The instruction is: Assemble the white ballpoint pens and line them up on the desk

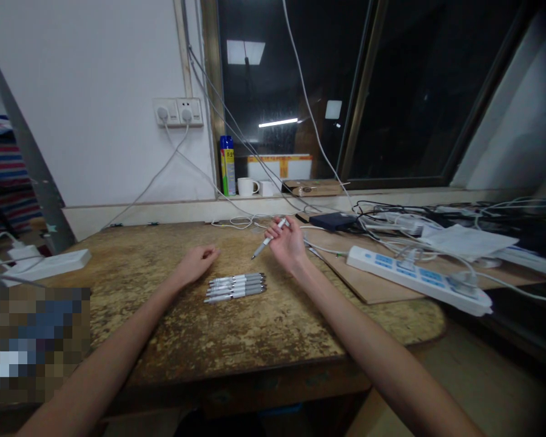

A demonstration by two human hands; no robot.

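Several white and grey pens point(235, 287) lie side by side in a row on the worn wooden table point(186, 340). Above and to the right of the row, my right hand point(287, 243) holds one pen point(267, 241) between its fingers, tip slanting down to the left. My left hand point(200, 262) rests on the table just beyond the row's left end, with its fingers curled together. Whether anything small is inside its fingers is hidden.
A white power strip point(418, 279) lies on a brown board point(368, 282) at the right, near tangled cables and a dark box point(334, 221). Another power strip point(50, 267) is at the left. A mug point(247, 186) and spray can point(227, 165) stand on the sill.
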